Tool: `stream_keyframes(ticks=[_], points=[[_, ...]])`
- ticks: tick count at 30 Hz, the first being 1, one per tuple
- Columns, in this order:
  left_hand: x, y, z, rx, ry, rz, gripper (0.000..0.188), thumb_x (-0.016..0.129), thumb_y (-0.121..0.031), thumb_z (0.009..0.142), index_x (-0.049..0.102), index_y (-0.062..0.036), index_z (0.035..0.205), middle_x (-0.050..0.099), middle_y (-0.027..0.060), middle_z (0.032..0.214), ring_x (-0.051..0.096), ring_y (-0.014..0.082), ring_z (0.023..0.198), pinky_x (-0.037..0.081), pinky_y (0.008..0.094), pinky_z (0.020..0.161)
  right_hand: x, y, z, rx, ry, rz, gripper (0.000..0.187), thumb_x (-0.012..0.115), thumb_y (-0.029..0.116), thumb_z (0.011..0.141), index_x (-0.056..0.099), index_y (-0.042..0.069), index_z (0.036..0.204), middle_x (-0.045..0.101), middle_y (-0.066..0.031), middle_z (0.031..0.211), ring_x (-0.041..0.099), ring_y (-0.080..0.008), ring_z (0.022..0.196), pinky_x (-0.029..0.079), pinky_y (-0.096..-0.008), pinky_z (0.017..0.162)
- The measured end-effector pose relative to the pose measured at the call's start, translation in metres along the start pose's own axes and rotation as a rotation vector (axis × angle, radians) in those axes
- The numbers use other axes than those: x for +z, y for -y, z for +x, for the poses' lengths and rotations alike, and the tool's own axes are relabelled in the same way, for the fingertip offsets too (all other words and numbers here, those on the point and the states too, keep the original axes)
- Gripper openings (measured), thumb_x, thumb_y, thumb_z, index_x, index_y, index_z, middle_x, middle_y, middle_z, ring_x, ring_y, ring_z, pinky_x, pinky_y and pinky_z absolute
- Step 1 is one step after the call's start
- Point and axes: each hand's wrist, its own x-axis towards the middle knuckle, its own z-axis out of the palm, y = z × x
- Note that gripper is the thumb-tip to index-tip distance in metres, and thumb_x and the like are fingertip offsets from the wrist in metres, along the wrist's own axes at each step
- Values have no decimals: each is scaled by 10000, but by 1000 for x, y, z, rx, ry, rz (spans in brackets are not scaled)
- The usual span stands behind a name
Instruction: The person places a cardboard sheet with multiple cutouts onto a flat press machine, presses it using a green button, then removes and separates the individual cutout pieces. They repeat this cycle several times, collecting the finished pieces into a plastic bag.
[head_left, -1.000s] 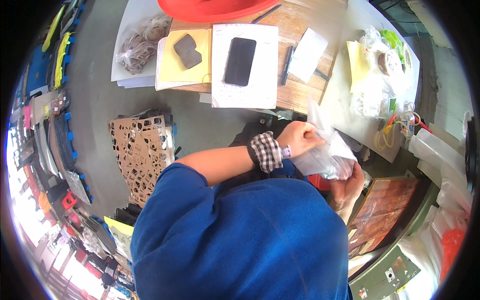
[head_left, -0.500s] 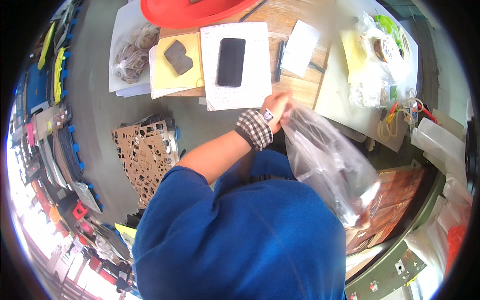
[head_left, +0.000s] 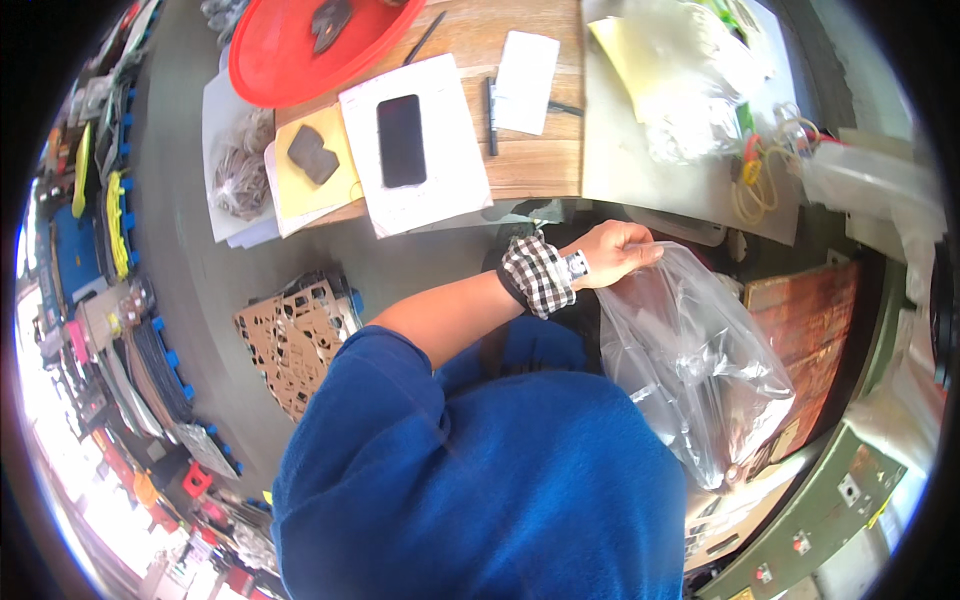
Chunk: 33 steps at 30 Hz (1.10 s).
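Observation:
My left hand (head_left: 614,256), with a black-and-white checked band at the wrist, pinches the upper edge of a clear plastic bag (head_left: 680,345). The bag hangs down to the right beside my blue shirt, wrinkled and shiny. At its lower end a small brownish patch shows through the plastic; whether that is my right hand or something in the bag, I cannot make out. My right arm is hidden behind the shirt and bag. Beyond my left hand, a black phone (head_left: 402,141) lies on white paper (head_left: 455,150) on the wooden table (head_left: 545,165).
A red basin (head_left: 290,60) holding a dark piece stands at the far left. A grey-brown piece (head_left: 312,155) rests on a yellow sheet. Bagged brown pieces (head_left: 240,185), a black pen (head_left: 492,117) and yellow-handled scissors (head_left: 752,180) lie around. A cut-out brown sheet (head_left: 290,345) is lower left.
My left hand has moved right and nearer to me, away from the table edge, still holding the bag. The bag has shifted right and opened wider. The view has turned somewhat.

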Motion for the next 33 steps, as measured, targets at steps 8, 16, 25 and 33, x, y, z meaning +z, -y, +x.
stream_keyframes(ticks=[8, 16, 25, 33], points=[[157, -3, 25, 249, 182, 286, 334, 647, -370, 938, 648, -37, 916, 630, 75, 729, 591, 124, 688, 479, 303, 649, -130, 17, -52, -136, -129, 125, 625, 702, 336, 787, 472, -36, 1233, 638, -195, 1007, 590, -213, 815, 448, -343, 694], [362, 21, 34, 366, 418, 480, 263, 711, -293, 865, 628, -65, 966, 686, 111, 883, 679, 280, 859, 511, 371, 751, -281, 50, -97, -237, -210, 198, 642, 686, 286, 790, 427, -33, 1283, 623, -210, 1058, 591, -246, 879, 459, -379, 746], [438, 29, 39, 484, 312, 506, 215, 551, -244, 968, 605, -41, 926, 645, 182, 762, 637, 374, 716, 480, 447, 634, -360, 84, -108, -271, -260, 162, 671, 667, 230, 793, 377, -30, 1339, 606, -228, 1116, 592, -282, 951, 471, -421, 804], [439, 31, 58, 479, 373, 571, 252, 531, -293, 979, 586, -50, 945, 648, 180, 770, 635, 379, 721, 477, 464, 637, -348, 101, -90, -306, -282, 110, 705, 651, 180, 795, 332, -27, 1389, 591, -243, 1167, 593, -314, 1015, 482, -457, 856]])
